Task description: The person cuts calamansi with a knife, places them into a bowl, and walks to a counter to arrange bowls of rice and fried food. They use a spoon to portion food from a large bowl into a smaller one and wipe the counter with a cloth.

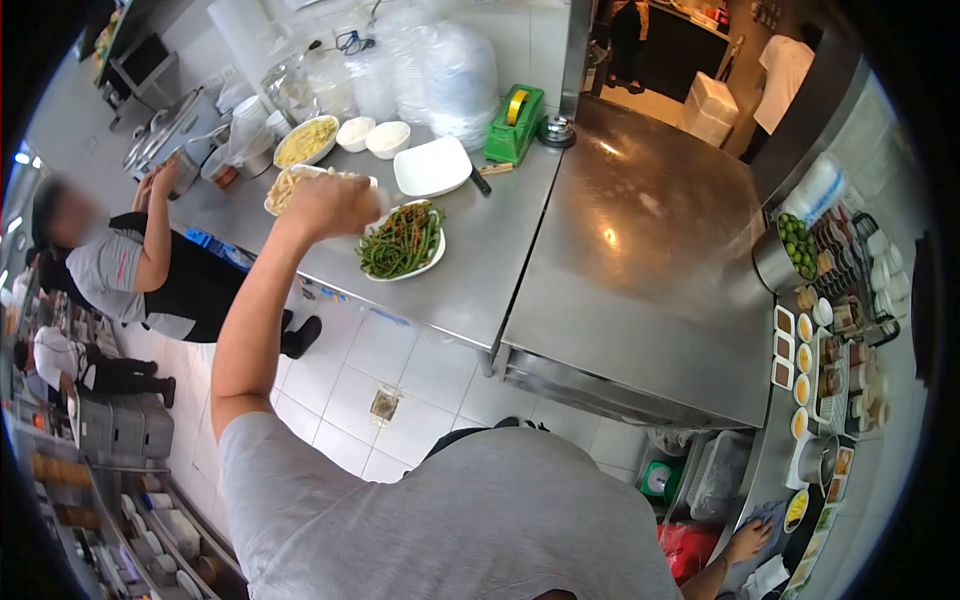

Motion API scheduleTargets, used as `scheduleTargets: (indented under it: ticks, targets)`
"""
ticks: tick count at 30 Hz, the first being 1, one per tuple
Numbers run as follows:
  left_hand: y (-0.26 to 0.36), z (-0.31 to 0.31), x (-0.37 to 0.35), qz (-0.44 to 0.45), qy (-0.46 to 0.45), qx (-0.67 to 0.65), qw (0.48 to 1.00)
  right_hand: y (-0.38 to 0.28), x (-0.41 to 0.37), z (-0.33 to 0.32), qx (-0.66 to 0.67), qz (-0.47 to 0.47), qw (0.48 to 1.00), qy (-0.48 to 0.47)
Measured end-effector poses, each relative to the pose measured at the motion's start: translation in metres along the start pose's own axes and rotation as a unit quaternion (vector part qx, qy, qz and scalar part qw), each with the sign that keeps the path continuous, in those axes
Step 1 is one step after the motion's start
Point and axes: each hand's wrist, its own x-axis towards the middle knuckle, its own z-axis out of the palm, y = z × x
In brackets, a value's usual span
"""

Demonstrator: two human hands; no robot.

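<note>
My left hand (pixel 332 206) is closed in a fist above the steel counter, at the left edge of a white dish of green beans (pixel 402 243) with reddish bits on top. A pale blur shows at its fingers; what they hold, if anything, I cannot make out. Partly behind that hand sits a dish of pale food (pixel 285 190). An empty white dish (pixel 432 167) stands just beyond the beans, beside a dark-handled knife (pixel 481 181). Far to the lower right, my right hand (pixel 748 541) rests with fingers stretched out against a grey-blue cloth (pixel 768 519) on the side counter.
Behind the dishes are two white bowls (pixel 388 139), a dish of yellow food (pixel 306 142), plastic-wrapped stacks (pixel 450 75) and a green tape dispenser (pixel 514 125). A co-worker (pixel 130 260) stands at the left. A pot of limes (pixel 786 250) and several small sauce dishes (pixel 803 358) line the right.
</note>
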Motion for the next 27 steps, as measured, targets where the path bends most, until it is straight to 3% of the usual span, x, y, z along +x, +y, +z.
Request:
scheduleTargets:
  ticks: [4,7,10,12,13,14,15,17,18,20,22,25,27]
  targets:
    - [-0.024,0.027,0.015,0.018,-0.158,0.112,0.981,-0.014,-0.005,-0.030,-0.010,0.034,0.998,-0.048]
    - [-0.017,0.050,0.030,-0.007,-0.049,0.155,0.987,-0.002,-0.001,-0.010,0.019,0.020,1.000,-0.008]
    - [-0.008,0.068,0.027,0.069,0.095,0.162,0.980,0.010,0.002,0.006,0.050,-0.013,0.999,0.016]
    - [-0.005,0.069,0.028,0.003,-0.100,0.190,0.977,-0.002,-0.004,-0.013,0.011,0.014,1.000,-0.013]
    - [-0.001,0.066,0.027,-0.035,-0.187,0.220,0.957,0.000,-0.003,-0.012,-0.016,-0.041,0.999,0.012]
    - [-0.012,0.075,0.022,-0.003,-0.098,0.246,0.964,0.004,-0.006,-0.007,-0.045,-0.090,0.994,0.032]
    - [-0.018,0.078,0.028,-0.045,-0.083,0.246,0.965,0.001,-0.012,-0.013,-0.024,-0.088,0.995,0.037]
    - [-0.037,0.087,0.042,-0.059,-0.056,0.061,0.995,0.000,-0.015,-0.003,0.047,-0.048,0.994,0.083]
    - [-0.033,0.086,0.049,-0.067,-0.019,-0.034,0.997,-0.013,-0.018,-0.025,0.070,-0.019,0.996,0.058]
    - [0.003,0.079,0.060,0.021,0.042,-0.247,0.968,-0.023,-0.020,-0.034,0.034,0.017,0.999,0.036]
    - [0.080,0.063,0.068,0.092,-0.032,-0.570,0.816,-0.031,-0.023,-0.042,0.023,0.037,0.999,0.024]
    - [0.240,0.010,0.057,0.290,-0.077,-0.590,0.750,-0.033,-0.027,-0.047,0.046,0.044,0.998,0.026]
    - [0.352,-0.025,0.041,0.386,-0.052,-0.588,0.709,-0.033,-0.026,-0.047,0.059,0.037,0.997,0.035]
